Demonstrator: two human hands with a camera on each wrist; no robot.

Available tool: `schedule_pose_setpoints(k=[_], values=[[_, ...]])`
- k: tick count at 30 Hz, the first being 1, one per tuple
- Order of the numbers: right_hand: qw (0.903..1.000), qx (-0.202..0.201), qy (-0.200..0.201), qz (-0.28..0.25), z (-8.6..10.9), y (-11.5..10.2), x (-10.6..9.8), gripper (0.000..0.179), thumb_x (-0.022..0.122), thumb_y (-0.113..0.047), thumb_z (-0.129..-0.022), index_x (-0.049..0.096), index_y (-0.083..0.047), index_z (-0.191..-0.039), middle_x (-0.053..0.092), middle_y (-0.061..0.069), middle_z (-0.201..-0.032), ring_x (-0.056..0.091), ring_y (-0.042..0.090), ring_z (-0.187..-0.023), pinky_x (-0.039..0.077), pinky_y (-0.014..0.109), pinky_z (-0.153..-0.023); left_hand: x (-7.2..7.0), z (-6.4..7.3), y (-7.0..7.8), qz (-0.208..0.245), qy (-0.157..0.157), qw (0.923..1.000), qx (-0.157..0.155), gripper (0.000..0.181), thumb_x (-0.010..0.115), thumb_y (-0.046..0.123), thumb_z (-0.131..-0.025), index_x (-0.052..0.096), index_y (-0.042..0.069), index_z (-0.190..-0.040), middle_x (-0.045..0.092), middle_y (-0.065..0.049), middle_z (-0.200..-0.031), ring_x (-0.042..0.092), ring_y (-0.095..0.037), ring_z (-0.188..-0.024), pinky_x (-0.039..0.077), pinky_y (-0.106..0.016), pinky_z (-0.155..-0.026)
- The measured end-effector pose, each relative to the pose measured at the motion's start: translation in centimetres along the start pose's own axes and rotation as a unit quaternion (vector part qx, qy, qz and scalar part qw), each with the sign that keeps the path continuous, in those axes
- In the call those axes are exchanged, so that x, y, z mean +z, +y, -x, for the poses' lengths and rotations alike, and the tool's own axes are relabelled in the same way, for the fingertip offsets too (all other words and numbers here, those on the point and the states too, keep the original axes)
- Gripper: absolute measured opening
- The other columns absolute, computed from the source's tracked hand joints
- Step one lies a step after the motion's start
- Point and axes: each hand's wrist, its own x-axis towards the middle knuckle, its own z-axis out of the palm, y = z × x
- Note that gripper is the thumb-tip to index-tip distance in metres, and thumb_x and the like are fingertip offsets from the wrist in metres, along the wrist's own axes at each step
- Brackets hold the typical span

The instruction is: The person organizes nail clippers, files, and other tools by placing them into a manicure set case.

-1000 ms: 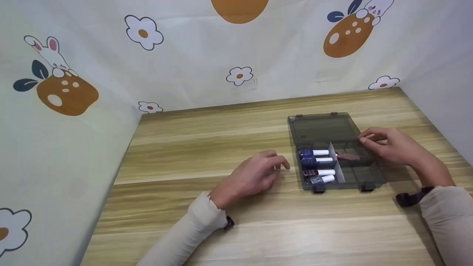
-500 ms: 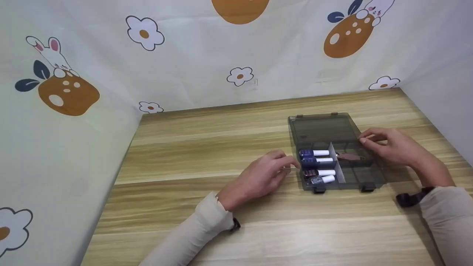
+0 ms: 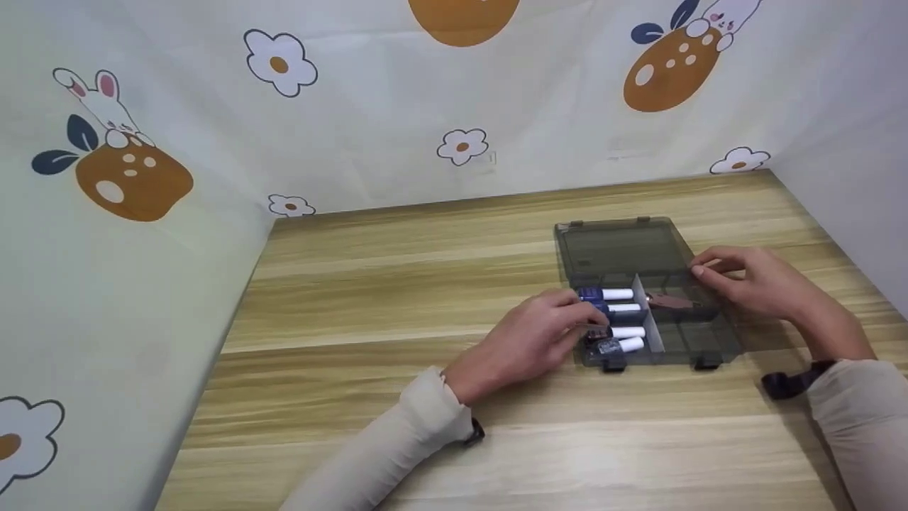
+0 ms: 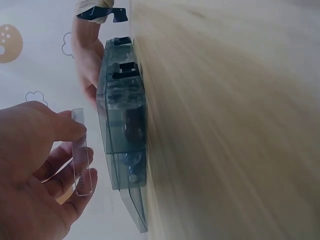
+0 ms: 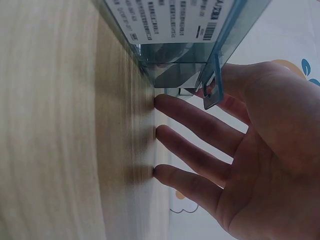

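In the left wrist view, my left hand [image 4: 40, 160] pinches a small clear plastic strip [image 4: 81, 155] between thumb and fingers. In the head view that left hand [image 3: 539, 333] is over the left edge of an open smoky plastic compartment box [image 3: 695, 341], partly hiding the nail polish bottles [image 3: 626, 332] inside. At the box's right side, my right hand [image 3: 762, 280] touches the edge near the hinge with thumb and forefinger. The right wrist view shows its other fingers [image 5: 190, 130] extended, tips resting on the table.
A pale divider [image 3: 649, 316] separates the bottles from a brownish-pink item [image 3: 670, 302] with a metallic end. The box's lid [image 3: 624, 248] lies folded back behind it. A patterned cloth [image 3: 369, 135] hangs along the back of the wooden table [image 3: 397, 284].
My left hand has moved right, from beside the box to over its left edge and the bottles. My right hand and the box have stayed in place.
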Motion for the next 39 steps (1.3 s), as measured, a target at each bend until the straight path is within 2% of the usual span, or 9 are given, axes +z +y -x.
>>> schedule_pose_setpoints(k=[6,9,11,13,16,19,22,24,39], values=[[0.9997,0.015,-0.013,0.012,-0.1,-0.1,-0.1,0.024,0.065,-0.030,-0.110,0.077,-0.012,-0.120,0.079,0.023,-0.120,0.072,0.053,-0.118,0.050,0.018,-0.087,0.9,-1.0,0.6,-0.016,0.004,0.9998,0.015,0.020,0.068,0.016,-0.106,0.077,0.022,-0.123,0.068,0.006,-0.108,0.059,-0.004,-0.094,0.054,-0.018,-0.086],[0.9996,0.020,-0.019,0.011,-0.1,-0.2,-0.1,0.026,0.063,-0.030,-0.111,0.076,-0.011,-0.122,0.078,0.025,-0.123,0.071,0.055,-0.120,0.061,0.044,-0.095,1.3,-1.6,0.9,-0.022,0.006,0.9995,0.023,0.020,0.067,0.016,-0.107,0.077,0.022,-0.123,0.068,0.006,-0.108,0.060,-0.005,-0.094,0.055,-0.019,-0.088],[0.9994,0.025,-0.023,0.008,0.0,-0.2,-0.1,0.028,0.061,-0.031,-0.111,0.076,-0.010,-0.123,0.077,0.026,-0.124,0.069,0.057,-0.122,0.059,0.063,-0.100,1.5,-2.0,1.1,-0.025,0.003,0.9994,0.024,0.021,0.066,0.015,-0.106,0.077,0.023,-0.123,0.069,0.006,-0.109,0.061,-0.006,-0.097,0.055,-0.020,-0.090],[0.9993,0.026,-0.025,0.004,0.0,-0.2,0.0,0.029,0.061,-0.031,-0.112,0.075,-0.009,-0.124,0.077,0.027,-0.125,0.068,0.058,-0.122,0.053,0.073,-0.103,1.8,-2.5,1.4,-0.027,-0.002,0.9993,0.024,0.022,0.065,0.015,-0.107,0.077,0.023,-0.124,0.070,0.006,-0.111,0.063,-0.006,-0.102,0.055,-0.020,-0.094],[0.9993,0.027,-0.025,0.007,0.0,-0.2,0.0,0.029,0.061,-0.032,-0.112,0.075,-0.009,-0.124,0.077,0.026,-0.124,0.069,0.057,-0.122,0.055,0.070,-0.101,2.1,-3.1,1.7,-0.028,-0.009,0.9992,0.025,0.022,0.065,0.016,-0.107,0.077,0.023,-0.125,0.071,0.006,-0.115,0.066,-0.008,-0.108,0.055,-0.020,-0.099],[0.9996,0.023,-0.018,0.008,0.0,-0.1,0.0,0.027,0.062,-0.030,-0.111,0.077,-0.010,-0.122,0.078,0.024,-0.122,0.070,0.055,-0.120,0.061,0.048,-0.095,2.4,-3.9,2.0,-0.021,-0.016,0.9994,0.023,0.021,0.065,0.019,-0.108,0.077,0.023,-0.125,0.072,0.006,-0.119,0.067,-0.008,-0.112,0.054,-0.019,-0.103],[0.9998,0.016,-0.011,0.008,0.0,-0.1,-0.1,0.024,0.064,-0.029,-0.110,0.078,-0.012,-0.118,0.079,0.023,-0.119,0.072,0.054,-0.118,0.054,0.023,-0.086,2.5,-4.6,2.3,-0.009,-0.022,0.9996,0.017,0.021,0.065,0.022,-0.110,0.077,0.023,-0.126,0.073,0.007,-0.122,0.067,-0.006,-0.114,0.052,-0.017,-0.104],[0.9998,0.013,-0.008,0.008,0.1,-0.1,-0.1,0.022,0.065,-0.029,-0.110,0.078,-0.013,-0.117,0.080,0.023,-0.118,0.072,0.054,-0.118,0.049,0.016,-0.081,2.7,-5.1,2.5,-0.003,-0.024,0.9996,0.015,0.021,0.064,0.023,-0.110,0.077,0.023,-0.127,0.072,0.007,-0.121,0.067,-0.004,-0.111,0.052,-0.015,-0.101],[0.9999,0.011,-0.008,0.010,0.1,-0.1,-0.2,0.024,0.063,-0.029,-0.110,0.078,-0.012,-0.118,0.079,0.024,-0.120,0.072,0.054,-0.117,0.049,0.016,-0.081,3.8,-7.0,2.7,0.016,-0.034,0.9991,0.019,0.023,0.066,0.019,-0.109,0.079,0.022,-0.128,0.075,0.008,-0.124,0.066,-0.003,-0.111,0.049,-0.010,-0.098]])
